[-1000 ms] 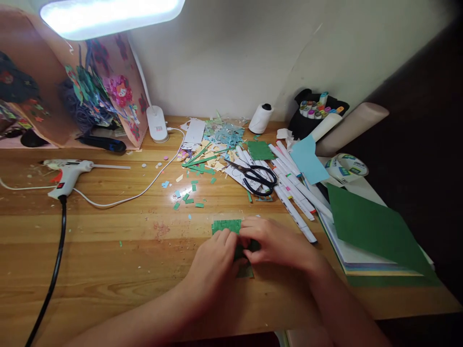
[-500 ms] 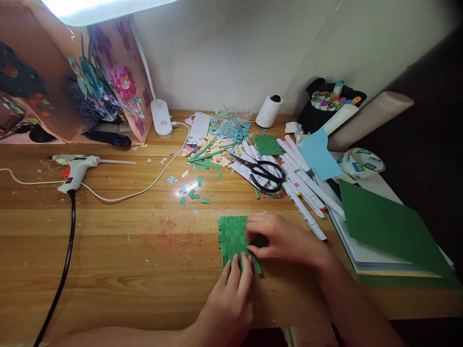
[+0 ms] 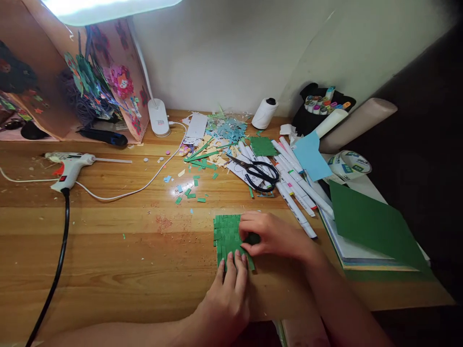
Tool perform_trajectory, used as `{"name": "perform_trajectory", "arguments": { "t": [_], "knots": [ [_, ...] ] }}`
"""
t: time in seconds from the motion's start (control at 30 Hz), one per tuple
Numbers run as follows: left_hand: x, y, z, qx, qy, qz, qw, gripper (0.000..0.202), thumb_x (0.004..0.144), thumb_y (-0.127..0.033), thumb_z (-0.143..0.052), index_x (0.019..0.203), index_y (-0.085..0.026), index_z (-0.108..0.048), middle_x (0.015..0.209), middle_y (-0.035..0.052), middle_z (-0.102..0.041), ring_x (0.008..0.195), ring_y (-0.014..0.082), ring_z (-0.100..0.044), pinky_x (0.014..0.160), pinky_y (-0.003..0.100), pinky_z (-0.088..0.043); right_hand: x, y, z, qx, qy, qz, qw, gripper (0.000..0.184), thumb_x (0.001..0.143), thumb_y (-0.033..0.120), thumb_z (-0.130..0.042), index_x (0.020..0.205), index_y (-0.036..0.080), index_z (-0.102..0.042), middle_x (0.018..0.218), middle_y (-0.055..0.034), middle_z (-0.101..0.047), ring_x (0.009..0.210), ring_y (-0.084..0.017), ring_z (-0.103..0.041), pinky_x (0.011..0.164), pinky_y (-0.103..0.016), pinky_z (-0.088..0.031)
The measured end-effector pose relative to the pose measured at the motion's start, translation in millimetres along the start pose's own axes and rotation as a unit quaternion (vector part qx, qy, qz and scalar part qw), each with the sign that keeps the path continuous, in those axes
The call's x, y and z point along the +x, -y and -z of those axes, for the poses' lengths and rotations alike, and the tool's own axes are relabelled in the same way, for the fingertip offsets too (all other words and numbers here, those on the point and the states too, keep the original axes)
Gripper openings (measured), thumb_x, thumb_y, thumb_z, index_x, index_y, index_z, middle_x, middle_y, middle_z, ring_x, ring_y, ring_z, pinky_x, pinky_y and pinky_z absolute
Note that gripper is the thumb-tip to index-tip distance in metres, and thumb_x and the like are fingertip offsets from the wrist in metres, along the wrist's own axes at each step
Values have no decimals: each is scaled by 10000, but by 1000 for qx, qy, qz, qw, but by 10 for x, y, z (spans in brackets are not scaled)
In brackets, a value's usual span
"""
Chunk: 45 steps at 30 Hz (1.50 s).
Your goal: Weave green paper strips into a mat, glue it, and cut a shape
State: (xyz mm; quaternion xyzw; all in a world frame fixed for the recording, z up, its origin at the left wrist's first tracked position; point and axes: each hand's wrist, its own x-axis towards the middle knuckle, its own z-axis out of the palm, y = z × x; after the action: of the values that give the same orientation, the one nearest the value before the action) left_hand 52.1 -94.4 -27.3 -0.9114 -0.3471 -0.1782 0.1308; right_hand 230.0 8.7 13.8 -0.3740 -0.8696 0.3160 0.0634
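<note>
A woven green paper mat (image 3: 227,235) made of interlaced strips lies on the wooden table before me. My left hand (image 3: 231,284) rests on its near edge with fingers stretched out, the tips pressing the paper. At the mat's right side my right hand (image 3: 269,236) is curled, thumb and fingers closing on the paper edge. A strip end (image 3: 251,263) sticks out between the two hands. What the right fingertips pinch is partly hidden by the hand.
Black-handled scissors (image 3: 258,171) lie on white markers (image 3: 300,193) behind my right hand. Paper scraps (image 3: 231,130) are heaped by the wall. At left stands a hot glue gun (image 3: 70,168); green card (image 3: 376,226) tops a paper stack on the right.
The whole scene has shifted a little to the left as my head moved. Both hands keep nearly the same place on the woven mat.
</note>
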Motion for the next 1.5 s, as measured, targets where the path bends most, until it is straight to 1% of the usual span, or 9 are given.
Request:
{"name": "perform_trajectory", "arguments": {
  "t": [0.13,0.27,0.43,0.73,0.87,1.0,1.3,1.43,1.5],
  "knots": [
    [3,-8,1,1,-1,-5,1000,363,803,-116,-391,1041,-40,-654,1067,128,-664,961,246,-630,814,340,-502,3,16,18,31,-6,-1,1000,95,734,151,-642,712,177,-553,745,14,-575,703,-122,-507,617,-223,-348],
    [-3,-11,-7,1,-5,-11,1000,367,808,-111,-378,1051,-38,-643,1083,140,-656,977,252,-628,826,355,-492,36,48,-10,17,-8,1,1000,100,765,211,-643,716,178,-562,743,12,-581,705,-129,-505,618,-233,-350],
    [-11,-28,2,7,13,-21,1000,371,825,-119,-371,1075,-19,-627,1084,173,-647,983,272,-624,821,378,-489,75,57,-61,11,-14,-1,1000,96,756,175,-639,715,179,-552,720,18,-570,674,-123,-485,589,-227,-337],
    [-7,-34,-18,2,7,-10,1000,361,833,-134,-383,1077,-22,-624,1096,170,-643,984,277,-625,813,368,-509,63,26,-54,8,-27,35,999,90,789,200,-619,718,172,-571,705,8,-583,663,-127,-498,586,-233,-344],
    [-20,-36,-31,5,12,-15,1000,352,840,-144,-387,1078,-28,-619,1089,174,-641,978,272,-626,815,370,-506,68,58,-27,40,-40,45,997,64,808,222,-618,780,167,-602,742,-8,-610,697,-135,-527,620,-236,-380],
    [-25,-39,-32,13,8,-18,1000,352,842,-145,-394,1088,-26,-615,1087,178,-637,975,265,-627,818,363,-498,114,95,-61,45,-62,46,996,48,827,193,-595,817,161,-629,792,-31,-615,763,-152,-548,680,-254,-412],
    [14,-33,-11,10,9,-14,1000,337,856,-161,-372,1022,-26,-632,1048,186,-644,924,257,-634,788,355,-495,168,138,-197,45,-68,48,995,157,863,153,-536,949,178,-665,889,-59,-628,851,-168,-571,746,-281,-455],
    [13,-46,5,15,19,-21,999,343,861,-161,-374,1043,-7,-621,1057,200,-634,938,261,-624,797,370,-494,155,122,-226,30,-75,58,995,191,873,170,-524,983,202,-677,891,-61,-619,846,-167,-573,737,-283,-468],
    [16,-50,11,13,11,-15,1000,343,855,-153,-372,1020,-1,-632,1042,200,-638,929,264,-627,787,369,-501,148,111,-236,8,-80,72,994,206,880,180,-515,985,209,-690,881,-64,-619,834,-170,-574,719,-283,-471]
  ]
}}
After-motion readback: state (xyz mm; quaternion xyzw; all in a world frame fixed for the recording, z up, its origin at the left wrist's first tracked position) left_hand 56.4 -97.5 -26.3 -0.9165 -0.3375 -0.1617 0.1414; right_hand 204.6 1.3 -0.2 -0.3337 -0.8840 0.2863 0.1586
